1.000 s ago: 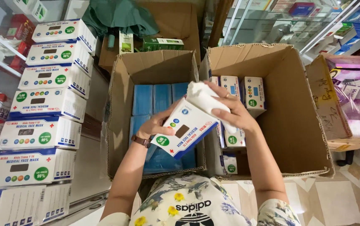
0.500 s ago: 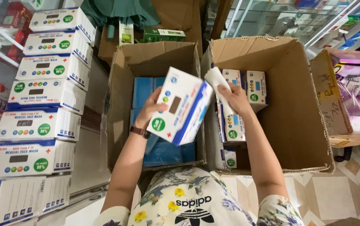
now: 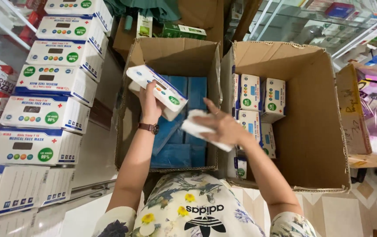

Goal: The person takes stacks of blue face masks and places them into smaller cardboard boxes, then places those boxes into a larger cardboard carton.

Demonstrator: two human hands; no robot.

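While my left hand (image 3: 150, 102) grips the white mask box (image 3: 155, 89) over the left carton (image 3: 171, 50) | right hand (image 3: 223, 127) closed on white cloth (image 3: 199, 130), between both cartons | step: wiped box in transit toward stacked boxes (image 3: 52, 81) | next, I judge: square placement on stack.

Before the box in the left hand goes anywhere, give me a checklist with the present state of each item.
1. Left hand has a grip on the white mask box: ok.
2. Right hand holds the white cloth: ok.
3. Box flaps closed: cannot tell.
4. Row of white boxes on the left lies orderly: ok.
5. Left carton holds only blue packs: ok.
6. Right carton has room left: ok.
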